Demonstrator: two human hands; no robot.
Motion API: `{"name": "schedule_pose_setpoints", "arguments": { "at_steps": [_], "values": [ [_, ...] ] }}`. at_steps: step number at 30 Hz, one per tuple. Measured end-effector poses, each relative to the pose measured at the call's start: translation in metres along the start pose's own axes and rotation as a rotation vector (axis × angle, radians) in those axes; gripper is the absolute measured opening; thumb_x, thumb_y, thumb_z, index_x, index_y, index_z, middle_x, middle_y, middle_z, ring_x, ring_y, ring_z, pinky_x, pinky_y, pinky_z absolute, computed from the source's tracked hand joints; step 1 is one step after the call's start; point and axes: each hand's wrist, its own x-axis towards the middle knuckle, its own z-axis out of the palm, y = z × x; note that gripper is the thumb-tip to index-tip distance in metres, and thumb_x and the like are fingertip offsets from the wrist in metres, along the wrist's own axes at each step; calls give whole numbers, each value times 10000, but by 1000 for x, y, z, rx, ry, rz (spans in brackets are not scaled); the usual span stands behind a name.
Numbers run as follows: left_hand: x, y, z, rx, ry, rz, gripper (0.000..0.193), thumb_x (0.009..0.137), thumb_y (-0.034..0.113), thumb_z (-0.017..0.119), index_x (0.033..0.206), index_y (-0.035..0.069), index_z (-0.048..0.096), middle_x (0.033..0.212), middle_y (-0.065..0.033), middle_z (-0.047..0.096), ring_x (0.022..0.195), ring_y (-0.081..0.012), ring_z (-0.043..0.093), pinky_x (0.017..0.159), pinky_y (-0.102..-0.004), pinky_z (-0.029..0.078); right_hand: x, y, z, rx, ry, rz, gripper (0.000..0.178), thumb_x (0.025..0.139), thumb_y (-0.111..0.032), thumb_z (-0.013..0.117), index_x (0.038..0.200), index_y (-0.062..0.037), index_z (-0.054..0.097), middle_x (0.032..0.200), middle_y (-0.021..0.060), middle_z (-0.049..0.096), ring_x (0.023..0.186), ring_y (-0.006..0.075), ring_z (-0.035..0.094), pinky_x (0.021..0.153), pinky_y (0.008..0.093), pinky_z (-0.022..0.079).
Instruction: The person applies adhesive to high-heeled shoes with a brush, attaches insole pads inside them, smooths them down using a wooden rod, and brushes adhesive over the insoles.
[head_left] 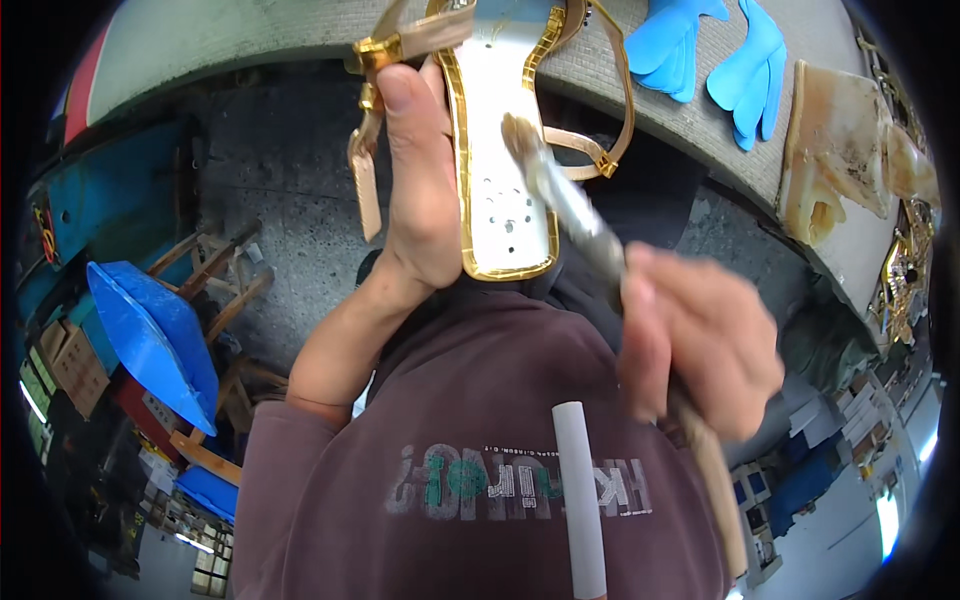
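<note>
My left hand (418, 190) grips a sandal (485, 90) by its side, its thumb up along the edge. The sandal has a white sole surface with small holes near the close end, gold trim round the rim, and tan straps with gold buckles hanging at both sides. My right hand (705, 345), somewhat blurred, is closed round the handle of a brush (575, 205) with a metal ferrule. The brush's brown bristles lie over the white surface near its right edge; whether they touch it I cannot tell.
A worktable (290, 25) runs across the top. On it lie blue insole-shaped sheets (750, 70), a stained, glue-crusted container (835, 150) and gold pieces (905, 265) at the right. A blue chair (155, 335) stands at the left. A white cigarette-like stick (580, 500) juts up close to the camera.
</note>
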Motion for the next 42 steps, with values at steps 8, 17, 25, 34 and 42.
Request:
{"name": "schedule_pose_setpoints", "arguments": {
  "at_steps": [8,17,25,34,42],
  "values": [
    [5,8,-8,38,-68,-39,938,947,762,157,1375,-25,434,1069,-60,601,889,-93,554,769,-222,452,-13,-39,-47,157,-40,62,310,905,-230,714,773,44,652,757,179,678,493,221,642,428,263,561],
    [-26,-13,-62,-740,-3,95,1014,835,852,330,1508,97,267,1188,-153,603,944,-324,671,806,-481,580,59,17,-117,-582,258,678,234,922,-107,544,988,53,702,941,161,698,787,169,666,673,271,513],
    [-39,-21,-38,-447,130,47,1034,829,863,312,1522,100,236,1094,-142,618,776,-229,671,669,-357,599,118,124,-34,-434,-208,1145,426,792,-322,794,771,92,694,606,144,677,515,168,683,559,310,573],
    [-21,-13,9,-218,-180,18,812,991,687,206,1380,11,430,984,-9,592,799,-61,562,659,-216,464,107,125,-13,-478,-36,1169,236,650,-120,734,738,96,697,656,221,679,655,291,722,646,359,572],
    [-15,15,-8,-90,-331,-343,637,1073,478,211,1363,-25,473,1122,-154,680,1005,-194,682,839,-318,571,85,-44,-68,49,66,710,115,796,-57,752,816,24,673,652,94,671,506,114,615,447,222,437]
  ]
}}
